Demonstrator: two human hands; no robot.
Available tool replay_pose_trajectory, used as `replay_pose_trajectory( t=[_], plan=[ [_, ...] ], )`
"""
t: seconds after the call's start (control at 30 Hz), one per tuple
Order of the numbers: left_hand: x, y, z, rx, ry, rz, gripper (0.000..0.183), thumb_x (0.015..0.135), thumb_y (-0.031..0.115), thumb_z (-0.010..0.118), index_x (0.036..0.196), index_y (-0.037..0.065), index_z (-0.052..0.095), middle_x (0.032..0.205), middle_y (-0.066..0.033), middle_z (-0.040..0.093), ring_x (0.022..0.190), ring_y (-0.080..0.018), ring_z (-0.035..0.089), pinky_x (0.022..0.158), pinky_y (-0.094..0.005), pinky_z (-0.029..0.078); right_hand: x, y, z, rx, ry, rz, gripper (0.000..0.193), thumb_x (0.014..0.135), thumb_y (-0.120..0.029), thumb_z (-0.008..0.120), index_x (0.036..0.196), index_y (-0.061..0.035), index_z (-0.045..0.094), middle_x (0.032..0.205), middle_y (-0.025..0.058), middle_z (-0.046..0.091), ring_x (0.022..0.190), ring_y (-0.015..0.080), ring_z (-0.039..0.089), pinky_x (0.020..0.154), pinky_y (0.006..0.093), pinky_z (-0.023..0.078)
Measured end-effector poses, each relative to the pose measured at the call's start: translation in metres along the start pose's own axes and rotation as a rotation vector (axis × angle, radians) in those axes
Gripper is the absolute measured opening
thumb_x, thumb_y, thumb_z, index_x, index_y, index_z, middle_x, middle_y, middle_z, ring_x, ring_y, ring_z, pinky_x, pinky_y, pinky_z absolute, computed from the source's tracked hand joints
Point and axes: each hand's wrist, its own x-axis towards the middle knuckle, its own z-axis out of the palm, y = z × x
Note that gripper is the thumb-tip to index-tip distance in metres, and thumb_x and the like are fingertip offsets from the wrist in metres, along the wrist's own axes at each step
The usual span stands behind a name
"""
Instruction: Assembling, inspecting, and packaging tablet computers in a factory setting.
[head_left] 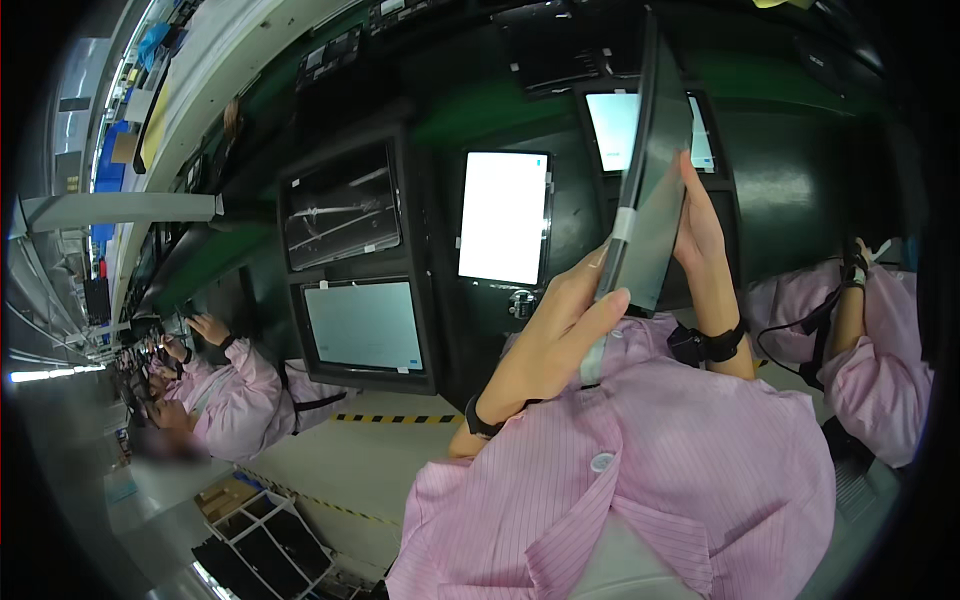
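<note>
Both hands hold up a thin dark tablet [662,190], tilted so that it shows nearly edge-on. My left hand [560,335] grips its lower left edge, with the thumb along the bottom corner. On the other side, my right hand [703,228] is closed around the right edge, its fingers partly hidden by the tablet. A lit tablet with a white screen [503,217] lies on the bench left of my hands. Partly behind the held tablet is another lit tablet [611,130], set in a dark tray.
Left of the white screen, a black two-slot tray [411,180] bears a dark tablet with shiny film [342,212] and a lit one [365,325]. A small metal part [521,303] sits on the dark bench. Co-workers in pink sit left [250,395] and right [880,370].
</note>
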Motion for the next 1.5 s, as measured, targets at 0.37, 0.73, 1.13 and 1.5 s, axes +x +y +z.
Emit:
replay_pose_trajectory(
  t=[0.37, 0.73, 1.13, 1.5],
  plan=[
    [0.016, -0.011, 0.004, -0.278, -0.233, -0.017, 0.064, 0.085, 0.038, 0.041, 0.132, -0.005, 0.036, 0.12, -0.0129, 0.052, 0.11, -0.0185, 0.048, 0.093, -0.0296, 0.035, -0.019, -0.025, -0.007, 0.061, -0.092, -0.096, 0.028, 0.094, -0.027, 0.045, 0.113, -0.0081, 0.053, 0.104, 0.004, 0.06, 0.093, 0.0152, 0.06, 0.08, 0.0296, 0.05],
    [0.015, 0.062, -0.014, 0.506, 0.232, 0.795, 0.091, 0.058, 0.039, 0.082, 0.127, -0.003, 0.039, 0.137, -0.0194, 0.034, 0.125, -0.033, 0.033, 0.098, -0.0369, 0.032, -0.017, -0.046, -0.026, 0.057, -0.079, -0.041, 0.036, 0.092, -0.032, 0.047, 0.116, -0.0053, 0.053, 0.108, 0.0082, 0.06, 0.097, 0.0212, 0.059, 0.085, 0.0342, 0.048],
    [0.049, 0.187, 0.021, -0.18, 0.797, 1.835, 0.081, 0.075, 0.044, 0.058, 0.133, -0.004, 0.029, 0.138, -0.0208, 0.03, 0.126, -0.0354, 0.032, 0.098, -0.0539, 0.029, -0.041, -0.013, -0.026, -0.197, 0.088, -0.186, 0.044, 0.089, -0.028, 0.055, 0.122, -0.0017, 0.046, 0.117, 0.0078, 0.055, 0.107, 0.0202, 0.053, 0.092, 0.0353, 0.042],
    [0.012, 0.127, 0.024, 0.394, 0.241, 1.065, 0.063, 0.08, 0.031, 0.051, 0.131, -0.003, 0.035, 0.135, -0.0195, 0.036, 0.124, -0.0307, 0.037, 0.094, -0.0405, 0.037, -0.03, -0.083, -0.003, -0.178, 0.065, -0.341, 0.04, 0.087, -0.027, 0.059, 0.112, 0.0024, 0.051, 0.106, 0.0105, 0.059, 0.092, 0.0194, 0.059, 0.08, 0.0322, 0.049]
  ],
)
